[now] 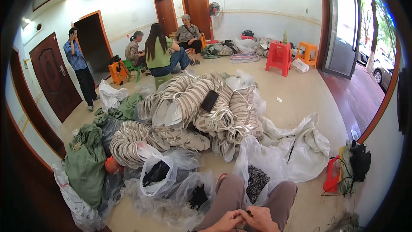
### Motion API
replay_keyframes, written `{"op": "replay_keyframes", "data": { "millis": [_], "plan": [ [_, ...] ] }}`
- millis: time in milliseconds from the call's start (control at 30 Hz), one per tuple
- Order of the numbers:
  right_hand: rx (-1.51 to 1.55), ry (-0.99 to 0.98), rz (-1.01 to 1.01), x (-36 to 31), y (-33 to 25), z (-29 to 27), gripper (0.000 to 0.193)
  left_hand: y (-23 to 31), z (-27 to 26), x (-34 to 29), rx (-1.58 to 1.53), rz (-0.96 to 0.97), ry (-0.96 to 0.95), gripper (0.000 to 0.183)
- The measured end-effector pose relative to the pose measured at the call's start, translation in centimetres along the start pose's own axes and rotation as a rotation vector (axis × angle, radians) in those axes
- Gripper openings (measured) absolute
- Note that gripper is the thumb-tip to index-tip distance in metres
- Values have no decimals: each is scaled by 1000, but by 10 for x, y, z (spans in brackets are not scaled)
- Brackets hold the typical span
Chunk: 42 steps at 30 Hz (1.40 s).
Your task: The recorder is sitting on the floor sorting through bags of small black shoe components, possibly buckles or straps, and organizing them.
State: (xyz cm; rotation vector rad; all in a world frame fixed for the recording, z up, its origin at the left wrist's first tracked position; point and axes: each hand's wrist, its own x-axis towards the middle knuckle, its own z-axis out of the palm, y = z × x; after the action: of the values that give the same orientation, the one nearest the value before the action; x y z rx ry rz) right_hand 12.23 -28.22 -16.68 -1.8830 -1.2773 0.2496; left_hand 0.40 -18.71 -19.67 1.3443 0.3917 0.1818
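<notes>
- Dark red door (52, 75) in the far-left wall; a person in a blue shirt (76, 56) stands right of it, one hand up at the head.
- White printed bag (74, 195) on the floor, near left, next to a bulging green sack (87, 163).
- Orange chair (118, 73) and green chair (132, 71) farther back, near three seated people (159, 56) grouped in front of the back wall.
- Clear plastic bags (182, 159) spread over the near floor; a black item (156, 172) sits in one, a second black item (198, 196) in another, kind unclear.
- Big pile of beige strappy bundles (184, 103) mid-floor, stacked in curved rows; black phone (209, 101) lies on top.
- Left hand (229, 222) low in view, over the lap, fingers bent in, tips meeting the right hand's at a small dark piece (249, 212).
- Small dark piece: between both hands' fingertips, above the lap; mostly covered, kind can't be told.
- Speckled black-and-white material (257, 182) in a clear bag just past the knees.
- Right hand (261, 219) beside the left, touching it, fingers curled, thumb and finger pinching the piece.
- Red stool (279, 56) with a green bottle (285, 37) on it, farther back; white sack (307, 150) crumpled nearer.
- Orange stool (307, 52) right of the red one.
- Black bag (360, 162) far right, beside a red plastic item (331, 175).
</notes>
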Motion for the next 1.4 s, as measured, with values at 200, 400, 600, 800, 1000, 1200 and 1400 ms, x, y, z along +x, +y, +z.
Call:
{"op": "replay_keyframes", "data": {
  "millis": [200,400,600,800,1000,1200,1400],
  "plan": [
    [-94,-89,-123,9,-8,-7,29,-15,-10,0,-336,-192,-141,16],
    [11,-105,1,3,-15,-9,28,-3,-12,-1,-278,-184,-160,18],
    [0,-113,-7,0,-17,-11,28,4,-14,-6,-343,-189,-200,20],
    [134,-169,89,-2,-14,-8,26,37,3,-11,-184,-151,-92,17],
    [219,11,178,-12,-17,-3,27,51,19,-21,-320,-204,-33,18],
    [210,-69,154,-2,-10,-9,32,57,26,-18,-171,-112,42,19],
    [-53,-211,-167,-2,-8,0,24,33,14,-33,-241,-87,92,17]
  ]
}}
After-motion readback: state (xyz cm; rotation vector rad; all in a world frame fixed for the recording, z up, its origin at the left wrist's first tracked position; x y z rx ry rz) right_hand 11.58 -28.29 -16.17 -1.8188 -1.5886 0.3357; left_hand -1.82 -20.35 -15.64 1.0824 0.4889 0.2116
